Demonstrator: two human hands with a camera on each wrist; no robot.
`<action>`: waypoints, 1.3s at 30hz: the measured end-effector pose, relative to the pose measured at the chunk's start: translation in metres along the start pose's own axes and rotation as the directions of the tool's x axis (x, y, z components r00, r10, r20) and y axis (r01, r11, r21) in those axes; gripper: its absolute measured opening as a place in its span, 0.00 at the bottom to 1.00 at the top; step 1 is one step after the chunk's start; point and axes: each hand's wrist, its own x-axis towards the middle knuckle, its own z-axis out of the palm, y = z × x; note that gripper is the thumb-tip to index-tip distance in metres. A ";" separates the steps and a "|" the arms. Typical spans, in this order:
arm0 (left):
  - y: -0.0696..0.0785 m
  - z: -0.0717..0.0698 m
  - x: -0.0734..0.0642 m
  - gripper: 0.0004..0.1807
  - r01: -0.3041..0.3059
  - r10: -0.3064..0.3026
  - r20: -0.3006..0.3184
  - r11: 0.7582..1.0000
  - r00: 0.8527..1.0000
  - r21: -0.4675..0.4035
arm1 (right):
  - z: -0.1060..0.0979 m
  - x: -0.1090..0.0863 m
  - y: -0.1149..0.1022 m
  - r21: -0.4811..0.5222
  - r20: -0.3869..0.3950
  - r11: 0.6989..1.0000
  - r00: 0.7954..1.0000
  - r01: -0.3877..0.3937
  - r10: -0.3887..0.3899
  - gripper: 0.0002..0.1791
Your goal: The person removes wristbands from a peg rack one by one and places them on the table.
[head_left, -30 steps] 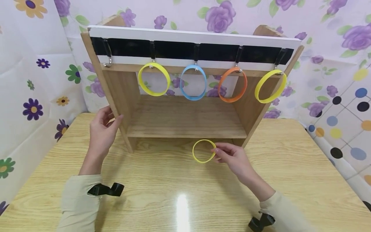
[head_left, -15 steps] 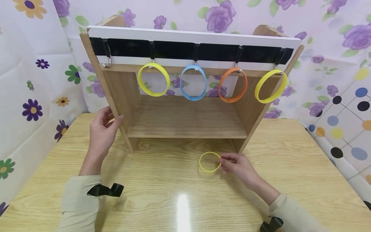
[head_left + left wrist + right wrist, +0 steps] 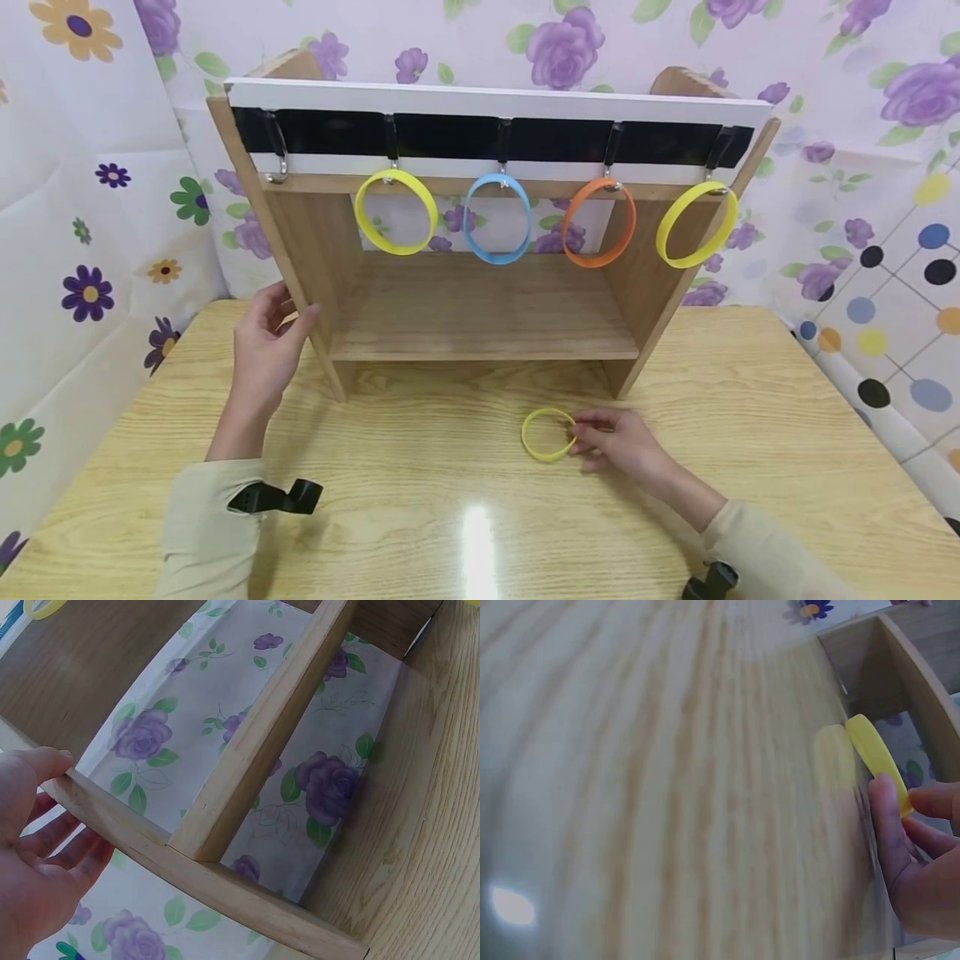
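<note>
My right hand pinches a thin yellow wristband between thumb and fingers, low over the tabletop in front of the wooden shelf. In the right wrist view the wristband is seen from its side, close to the wood surface; whether it touches cannot be told. Over at the shelf's left, my left hand grips the front edge of the side panel, thumb in front and fingers behind. From hooks on the shelf's top bar hang a yellow wristband, a blue one, an orange one and another yellow one.
A bare metal hook is at the left end of the black strip. Flower-patterned cloth covers the wall behind the shelf. The wooden table extends in front and to both sides.
My right hand has brought the yellow wristband down and toward me, slightly rightward, away from the shelf's front. The left hand stays on the side panel. The head view has tilted slightly.
</note>
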 end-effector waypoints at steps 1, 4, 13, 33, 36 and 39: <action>0.000 0.000 0.000 0.21 -0.001 0.001 0.002 1.000 1.000 0.004 | 0.000 0.000 0.001 -0.007 -0.002 1.000 1.000 -0.007 0.007 0.20; 0.000 0.000 0.000 0.21 -0.003 0.003 0.004 1.000 1.000 0.006 | 0.001 0.000 0.002 -0.033 -0.008 0.999 1.000 -0.016 0.016 0.20; 0.000 0.000 -0.001 0.21 -0.005 0.005 -0.006 1.000 1.000 -0.010 | 0.001 -0.003 0.000 -0.063 0.005 0.998 1.000 -0.003 0.004 0.22; 0.002 0.000 0.000 0.23 0.010 -0.010 0.001 1.000 1.000 0.014 | 0.005 -0.001 -0.021 -0.179 -0.082 0.979 0.991 0.095 -0.111 0.18; 0.002 0.000 0.001 0.22 0.005 -0.005 -0.004 1.000 1.000 0.009 | 0.014 0.001 -0.028 -0.173 -0.068 0.974 0.985 0.146 -0.160 0.18; 0.002 0.001 0.000 0.21 -0.001 0.001 -0.003 1.000 1.000 0.004 | 0.025 0.002 -0.035 -0.171 -0.045 0.968 0.980 0.185 -0.195 0.18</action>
